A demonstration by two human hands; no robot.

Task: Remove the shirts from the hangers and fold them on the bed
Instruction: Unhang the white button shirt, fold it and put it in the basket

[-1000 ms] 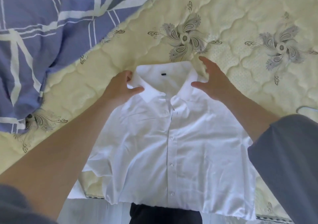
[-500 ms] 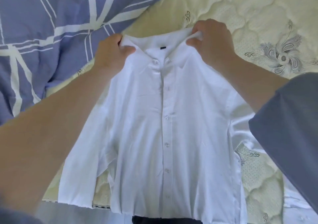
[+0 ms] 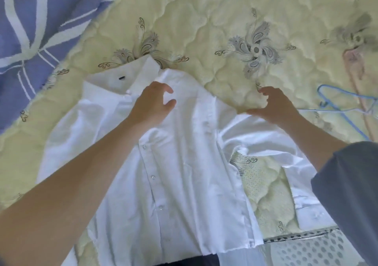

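as the shirt (image 3: 184, 173) lies collar (image 3: 147, 69) to eleven o'clock, left hand (image 3: 152, 106) and right hand (image 3: 276, 107) have fingers released, right nearest its three-o'clock sleeve (image 3: 255, 135).

shirt (image 3: 184, 163): now flat on bed (image 3: 204, 20) | left hand (image 3: 152, 106), right hand (image 3: 274, 106): released collar (image 3: 114, 77)

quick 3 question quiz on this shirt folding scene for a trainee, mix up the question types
1. True or false: the white shirt hangs on a hanger.
2. Where is the blue hanger? A) under the shirt's collar B) on the mattress, to the right of the shirt C) on top of the shirt
3. Which hand is over the shirt's front, near the collar?

Key: 1 false, it lies flat on the mattress, buttons up; 2 B; 3 the left hand.
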